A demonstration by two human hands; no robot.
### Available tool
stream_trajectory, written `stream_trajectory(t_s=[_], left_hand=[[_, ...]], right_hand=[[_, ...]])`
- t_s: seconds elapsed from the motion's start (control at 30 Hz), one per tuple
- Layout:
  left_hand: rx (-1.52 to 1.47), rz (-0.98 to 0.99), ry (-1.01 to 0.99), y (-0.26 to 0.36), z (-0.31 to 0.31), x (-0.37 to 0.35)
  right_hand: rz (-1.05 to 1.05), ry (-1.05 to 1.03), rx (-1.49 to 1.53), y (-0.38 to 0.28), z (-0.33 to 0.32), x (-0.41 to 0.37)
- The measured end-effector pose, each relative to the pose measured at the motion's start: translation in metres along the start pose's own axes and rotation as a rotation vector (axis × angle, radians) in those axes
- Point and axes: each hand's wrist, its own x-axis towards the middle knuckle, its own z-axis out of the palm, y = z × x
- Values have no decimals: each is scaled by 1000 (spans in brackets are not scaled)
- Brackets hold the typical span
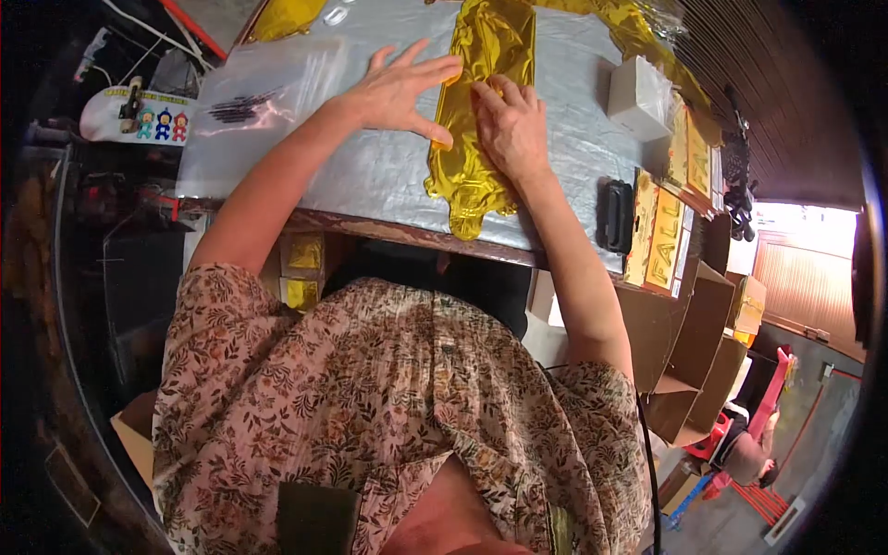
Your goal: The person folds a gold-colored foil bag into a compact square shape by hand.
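A flat gold foil balloon [462,171] lies lengthwise on the silver-covered table [370,176], its narrow end near the front edge. My left hand [402,92] rests at the balloon's left edge with fingers spread, the thumb and index finger touching the foil. On the balloon's right side is my right hand [513,129], fingers bent and pressed together against the foil. The tips of those fingers are partly hidden, so I cannot see exactly how much foil is between them.
Clear plastic bags [259,120] lie at the left. To the right are a white box [638,97], a black object [613,215] and packs lettered FALL [659,239]. Open cardboard boxes [689,370] stand beside the table. Another person [745,449] is in the right background.
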Motion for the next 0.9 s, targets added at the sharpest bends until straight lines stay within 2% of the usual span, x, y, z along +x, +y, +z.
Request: stream_trajectory(t_s=[0.3, 0.4, 0.47, 0.5, 0.6, 0.67, 0.8, 0.9], left_hand=[[-8, 29, -118, 4, -17, 4], [14, 11, -76, 5, -25, 18], [-76, 74, 114, 2, -28, 42], [-76, 81, 116, 0, -25, 57], [-174, 170, 221, -9, 0, 109], [-264, 325, 283, -10, 9, 140], [-285, 443, 227, -13, 19, 171], [-260, 443, 238, -14, 31, 175]], right_hand=[[14, 5, -12, -2, -2, 2], [26, -29, -16, -2, -4, 2], [23, -30, -41, -3, -5, 1], [30, -29, -33, -4, -5, 1], [35, -27, -23, -5, -7, 3], [29, -31, -29, -4, -7, 3], [48, -52, -16, -3, -4, 3], [32, -34, -22, -4, -6, 3]])
